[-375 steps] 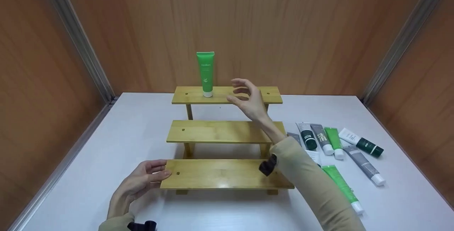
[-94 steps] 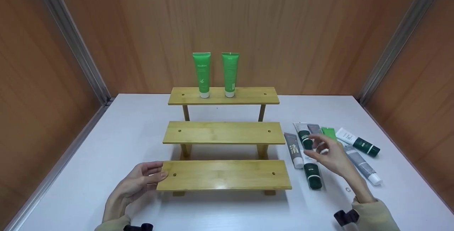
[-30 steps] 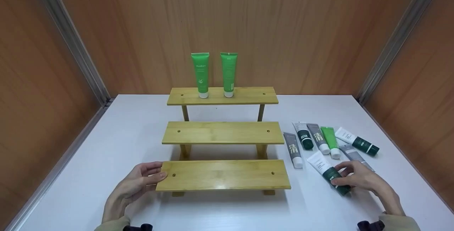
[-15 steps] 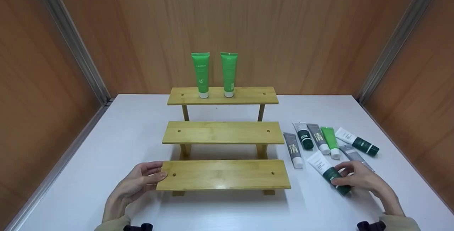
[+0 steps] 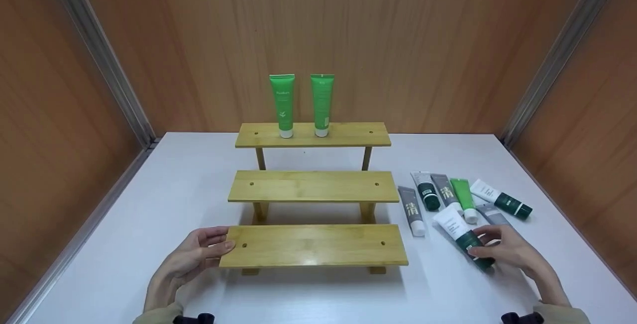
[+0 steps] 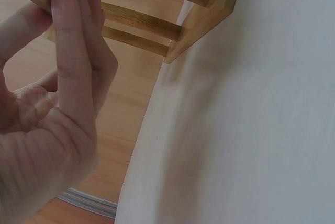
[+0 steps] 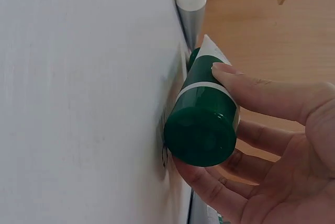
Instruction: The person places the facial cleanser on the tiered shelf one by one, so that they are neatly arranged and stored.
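My right hand [image 5: 510,249] pinches a white squeeze tube [image 5: 463,237] by its dark green capped end. In the right wrist view the thumb and fingers lie on either side of the tube's green part [image 7: 201,114], its base facing the camera. My left hand [image 5: 191,259] grips the left end of the lowest step of a three-step wooden display stand [image 5: 313,244]. In the left wrist view the fingers [image 6: 73,51] pinch the edge of that board. Two green tubes, one at left [image 5: 283,105] and one at right [image 5: 322,105], stand caps down on the top step.
Right of the stand lie a grey tube [image 5: 411,209], a white-and-green tube [image 5: 426,192], another grey tube [image 5: 446,192], a light green tube [image 5: 464,199] and a white-and-green tube [image 5: 501,199]. A further grey tube [image 5: 492,214] is partly behind the right hand. Wooden walls [image 5: 318,40] enclose the white table.
Since the oldest frame, a second green tube stands on the top step. My right hand has come back and taken the white-and-green tube, its white end now slightly raised. The left hand stays put.
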Action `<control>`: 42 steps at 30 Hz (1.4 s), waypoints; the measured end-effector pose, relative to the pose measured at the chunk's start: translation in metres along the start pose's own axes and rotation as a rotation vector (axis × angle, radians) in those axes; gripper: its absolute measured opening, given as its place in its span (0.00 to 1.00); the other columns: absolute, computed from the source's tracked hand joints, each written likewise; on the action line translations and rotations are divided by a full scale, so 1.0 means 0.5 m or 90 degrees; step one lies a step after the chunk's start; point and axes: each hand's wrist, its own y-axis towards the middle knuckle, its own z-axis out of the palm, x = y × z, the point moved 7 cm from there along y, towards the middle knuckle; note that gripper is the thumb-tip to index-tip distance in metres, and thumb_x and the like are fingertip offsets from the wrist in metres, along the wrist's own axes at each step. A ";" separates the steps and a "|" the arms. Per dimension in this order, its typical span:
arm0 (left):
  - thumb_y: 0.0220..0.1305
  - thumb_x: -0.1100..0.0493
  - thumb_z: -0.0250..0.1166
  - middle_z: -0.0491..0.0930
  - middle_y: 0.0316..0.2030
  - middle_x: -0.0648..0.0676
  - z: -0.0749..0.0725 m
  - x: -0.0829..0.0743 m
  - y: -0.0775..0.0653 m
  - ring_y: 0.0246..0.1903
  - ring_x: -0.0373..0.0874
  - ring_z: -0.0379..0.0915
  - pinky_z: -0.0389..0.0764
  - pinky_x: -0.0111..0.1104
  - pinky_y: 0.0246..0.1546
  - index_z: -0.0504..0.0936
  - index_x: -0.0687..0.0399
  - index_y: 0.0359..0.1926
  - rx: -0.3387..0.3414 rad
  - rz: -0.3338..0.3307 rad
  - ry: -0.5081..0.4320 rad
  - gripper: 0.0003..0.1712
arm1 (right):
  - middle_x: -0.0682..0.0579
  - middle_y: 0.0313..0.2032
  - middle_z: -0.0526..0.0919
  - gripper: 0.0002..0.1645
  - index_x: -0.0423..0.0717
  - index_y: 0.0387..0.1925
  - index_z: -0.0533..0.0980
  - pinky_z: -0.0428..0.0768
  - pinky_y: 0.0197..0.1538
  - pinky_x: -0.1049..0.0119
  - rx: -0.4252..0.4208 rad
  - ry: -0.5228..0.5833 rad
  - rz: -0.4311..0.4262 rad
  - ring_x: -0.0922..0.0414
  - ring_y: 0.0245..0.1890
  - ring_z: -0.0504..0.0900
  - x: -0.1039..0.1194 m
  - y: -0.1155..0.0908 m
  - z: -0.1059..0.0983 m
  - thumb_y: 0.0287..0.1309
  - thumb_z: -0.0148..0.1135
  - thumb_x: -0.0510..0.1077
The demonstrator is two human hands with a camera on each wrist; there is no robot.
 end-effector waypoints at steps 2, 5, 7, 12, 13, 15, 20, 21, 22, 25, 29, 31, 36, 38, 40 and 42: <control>0.67 0.59 0.67 0.79 0.48 0.50 0.000 0.000 0.000 0.45 0.38 0.82 0.86 0.30 0.48 0.50 0.79 0.73 0.001 0.002 -0.001 0.47 | 0.36 0.52 0.78 0.43 0.28 0.65 0.68 0.80 0.43 0.66 0.000 0.006 -0.006 0.51 0.48 0.78 0.003 0.001 -0.001 0.57 0.73 0.50; 0.68 0.59 0.67 0.79 0.48 0.50 0.000 -0.001 0.000 0.46 0.38 0.82 0.86 0.30 0.48 0.50 0.79 0.73 0.005 0.006 0.000 0.47 | 0.33 0.55 0.77 0.43 0.27 0.65 0.68 0.81 0.45 0.66 -0.006 0.015 -0.013 0.51 0.48 0.79 0.009 0.000 -0.002 0.58 0.73 0.49; 0.68 0.59 0.66 0.79 0.48 0.50 0.001 -0.001 0.000 0.46 0.38 0.81 0.86 0.30 0.49 0.50 0.79 0.73 0.007 0.009 -0.002 0.46 | 0.31 0.57 0.76 0.43 0.26 0.65 0.67 0.81 0.45 0.67 -0.012 0.018 -0.020 0.51 0.49 0.79 0.013 -0.001 -0.003 0.58 0.73 0.48; 0.68 0.60 0.66 0.79 0.49 0.51 0.001 -0.002 -0.001 0.47 0.38 0.81 0.86 0.31 0.50 0.49 0.80 0.72 0.012 0.021 -0.007 0.46 | 0.29 0.59 0.74 0.43 0.25 0.66 0.66 0.81 0.43 0.70 -0.025 0.042 -0.035 0.52 0.49 0.79 0.025 -0.006 -0.004 0.59 0.72 0.47; 0.68 0.60 0.66 0.79 0.49 0.51 0.002 -0.002 -0.001 0.47 0.38 0.81 0.86 0.31 0.50 0.49 0.81 0.72 0.013 0.023 -0.007 0.47 | 0.29 0.59 0.74 0.43 0.25 0.66 0.66 0.82 0.42 0.70 -0.027 0.050 -0.038 0.52 0.49 0.79 0.027 -0.006 -0.003 0.59 0.71 0.46; 0.68 0.60 0.66 0.79 0.49 0.51 0.002 -0.003 -0.001 0.47 0.38 0.82 0.86 0.31 0.50 0.48 0.81 0.72 0.016 0.026 -0.008 0.47 | 0.29 0.60 0.73 0.42 0.26 0.67 0.65 0.82 0.43 0.71 -0.032 0.063 -0.043 0.51 0.50 0.78 0.034 -0.007 -0.003 0.60 0.71 0.46; 0.68 0.60 0.66 0.79 0.49 0.51 0.001 -0.002 -0.001 0.47 0.38 0.82 0.86 0.30 0.50 0.48 0.81 0.73 0.016 0.022 -0.012 0.47 | 0.29 0.62 0.72 0.42 0.27 0.68 0.64 0.81 0.47 0.69 -0.049 0.081 -0.069 0.48 0.54 0.77 0.058 -0.006 -0.002 0.60 0.70 0.45; 0.68 0.60 0.66 0.79 0.49 0.50 0.001 -0.002 -0.001 0.47 0.38 0.82 0.86 0.30 0.50 0.48 0.81 0.73 0.014 0.021 -0.013 0.47 | 0.29 0.62 0.72 0.42 0.26 0.68 0.64 0.81 0.47 0.69 -0.053 0.087 -0.079 0.48 0.54 0.78 0.064 -0.005 -0.001 0.61 0.70 0.45; 0.67 0.60 0.66 0.79 0.48 0.50 0.000 -0.002 -0.001 0.47 0.38 0.82 0.86 0.30 0.50 0.48 0.81 0.73 0.013 0.019 -0.014 0.47 | 0.28 0.62 0.71 0.42 0.26 0.68 0.64 0.81 0.47 0.70 -0.057 0.095 -0.088 0.48 0.54 0.78 0.070 -0.004 -0.001 0.61 0.70 0.44; 0.67 0.60 0.67 0.79 0.48 0.50 0.000 -0.002 -0.001 0.47 0.38 0.82 0.86 0.30 0.50 0.48 0.80 0.73 0.010 0.017 -0.015 0.47 | 0.29 0.63 0.71 0.41 0.26 0.68 0.64 0.82 0.47 0.72 -0.065 0.127 -0.119 0.49 0.54 0.79 0.089 -0.002 0.001 0.61 0.70 0.43; 0.67 0.60 0.67 0.78 0.48 0.51 0.000 -0.002 -0.001 0.47 0.38 0.81 0.86 0.30 0.50 0.47 0.81 0.73 0.012 0.018 -0.014 0.48 | 0.31 0.63 0.71 0.41 0.28 0.69 0.64 0.80 0.49 0.75 -0.074 0.159 -0.139 0.50 0.55 0.78 0.116 0.001 0.000 0.61 0.70 0.44; 0.67 0.60 0.66 0.78 0.48 0.51 0.001 -0.002 0.000 0.47 0.38 0.82 0.86 0.30 0.50 0.47 0.81 0.72 0.013 0.019 -0.014 0.48 | 0.33 0.63 0.71 0.41 0.30 0.69 0.64 0.79 0.51 0.75 -0.080 0.172 -0.148 0.50 0.56 0.77 0.129 0.003 -0.001 0.61 0.70 0.44; 0.67 0.60 0.66 0.78 0.48 0.50 0.002 -0.002 -0.001 0.47 0.38 0.81 0.86 0.30 0.50 0.47 0.81 0.72 0.013 0.019 -0.011 0.48 | 0.47 0.59 0.76 0.39 0.34 0.69 0.67 0.77 0.54 0.71 -0.097 0.208 -0.176 0.57 0.54 0.76 0.159 0.009 -0.002 0.61 0.70 0.44; 0.67 0.60 0.66 0.78 0.48 0.50 0.002 -0.002 -0.001 0.47 0.38 0.81 0.86 0.30 0.50 0.46 0.81 0.72 0.012 0.018 -0.012 0.48 | 0.54 0.56 0.76 0.39 0.35 0.69 0.67 0.76 0.55 0.72 -0.104 0.224 -0.184 0.62 0.53 0.76 0.171 0.011 -0.001 0.61 0.71 0.44; 0.67 0.59 0.66 0.78 0.49 0.51 0.002 -0.002 -0.001 0.47 0.38 0.81 0.86 0.30 0.50 0.46 0.81 0.73 0.013 0.017 -0.009 0.48 | 0.58 0.55 0.76 0.40 0.35 0.70 0.66 0.77 0.55 0.73 -0.108 0.242 -0.196 0.65 0.52 0.76 0.185 0.014 0.001 0.61 0.71 0.43; 0.68 0.59 0.66 0.78 0.49 0.51 0.003 -0.003 -0.001 0.47 0.38 0.82 0.86 0.31 0.50 0.46 0.81 0.73 0.016 0.020 -0.004 0.48 | 0.58 0.56 0.75 0.41 0.35 0.70 0.65 0.78 0.56 0.75 -0.109 0.263 -0.210 0.67 0.52 0.77 0.200 0.017 0.003 0.60 0.71 0.42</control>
